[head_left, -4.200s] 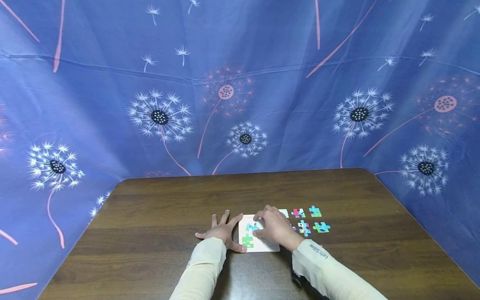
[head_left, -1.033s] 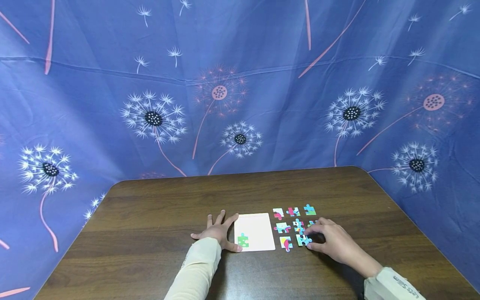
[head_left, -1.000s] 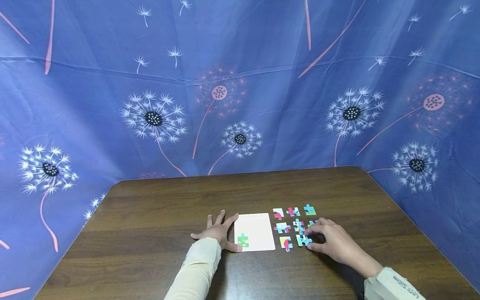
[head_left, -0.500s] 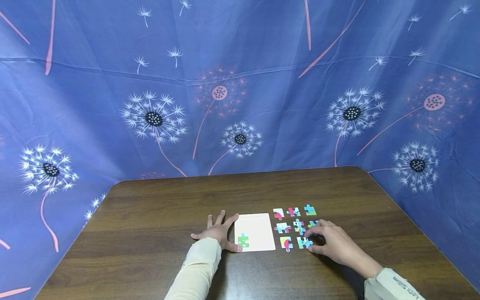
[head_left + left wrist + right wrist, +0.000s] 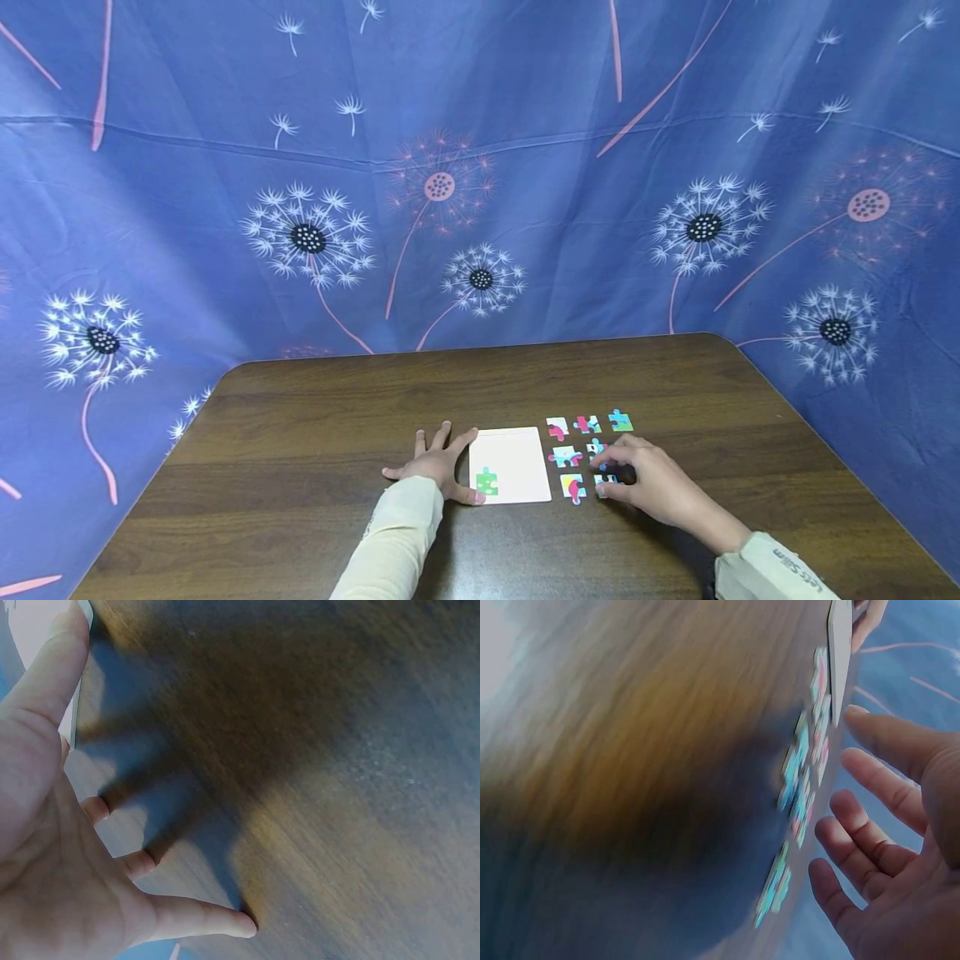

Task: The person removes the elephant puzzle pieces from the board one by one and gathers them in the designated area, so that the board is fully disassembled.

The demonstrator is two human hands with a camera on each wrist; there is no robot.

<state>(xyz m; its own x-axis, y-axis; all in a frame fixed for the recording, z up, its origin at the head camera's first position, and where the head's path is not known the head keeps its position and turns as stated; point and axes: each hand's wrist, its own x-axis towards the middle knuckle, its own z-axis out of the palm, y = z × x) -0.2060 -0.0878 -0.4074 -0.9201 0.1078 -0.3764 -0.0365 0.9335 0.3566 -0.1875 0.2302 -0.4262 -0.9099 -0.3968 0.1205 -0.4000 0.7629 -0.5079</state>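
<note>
My left hand [image 5: 431, 468] lies with fingers spread at the left edge of a white square puzzle board [image 5: 519, 463], index finger and thumb at its corners. A green puzzle piece [image 5: 487, 482] sits in the board's lower left. Right of the board, my right hand [image 5: 662, 485] hovers low over the loose pieces. Its thumb and index finger are apart, over a light-blue puzzle piece [image 5: 605, 479] and a blue-and-red puzzle piece [image 5: 596, 448], both partly covered. In the right wrist view the fingers [image 5: 874, 776] are loosely bent, with nothing between them.
More loose pieces lie in rows: a red-and-white piece [image 5: 557, 428], a pink-and-blue piece [image 5: 587, 424], a blue-green piece [image 5: 620, 420], a white-and-blue piece [image 5: 565, 456] and a yellow-and-red piece [image 5: 573, 488]. The brown table [image 5: 337, 417] meets a blue dandelion-print curtain [image 5: 570, 208].
Earlier my right hand was over the board, where light-blue showed. It then set the light-blue piece down among the loose ones, let go and shifted slightly left. My left hand has stayed at the board.
</note>
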